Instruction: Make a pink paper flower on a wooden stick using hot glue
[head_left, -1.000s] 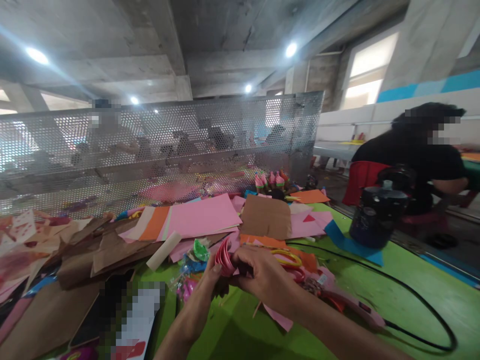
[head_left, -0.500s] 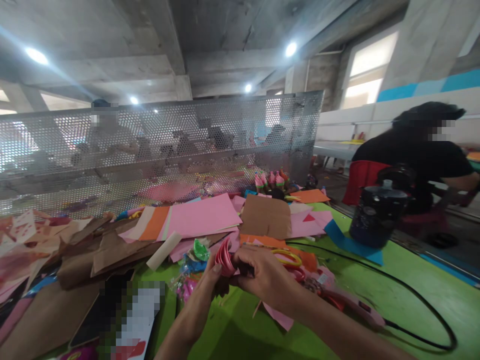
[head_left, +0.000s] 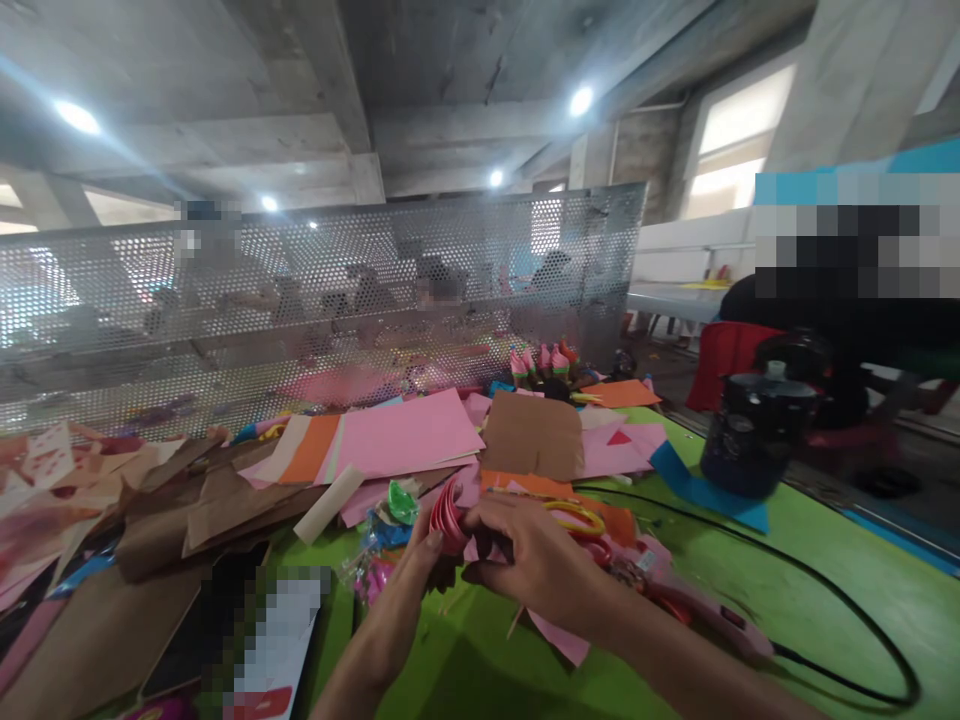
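Observation:
A pink piece of curled, layered strips (head_left: 448,515), paper or ribbon by its look, stands up from my left hand (head_left: 405,585). The thumb of that hand presses its front and the fingers close behind it. My right hand (head_left: 529,555) is curled at the piece's right side, thumb and fingers bent in a pinch on its lower edge. Its fingertips are partly hidden. Yellow-handled scissors (head_left: 581,518) lie just beyond my right hand. Close by on the right is a pink corded tool (head_left: 709,610), shaped like a glue gun.
Pink sheets (head_left: 409,435) and brown card (head_left: 532,435) cover the table's far side. Brown paper (head_left: 97,640) and a phone (head_left: 217,620) lie left. A black cord (head_left: 817,570) loops right, near a dark jug (head_left: 757,430). A perforated metal screen (head_left: 315,300) stands behind; a person (head_left: 840,310) sits right.
My hands stay almost in place on the pink curled piece, with only a slight shift of the fingers. The person at the right has leaned forward and to the right.

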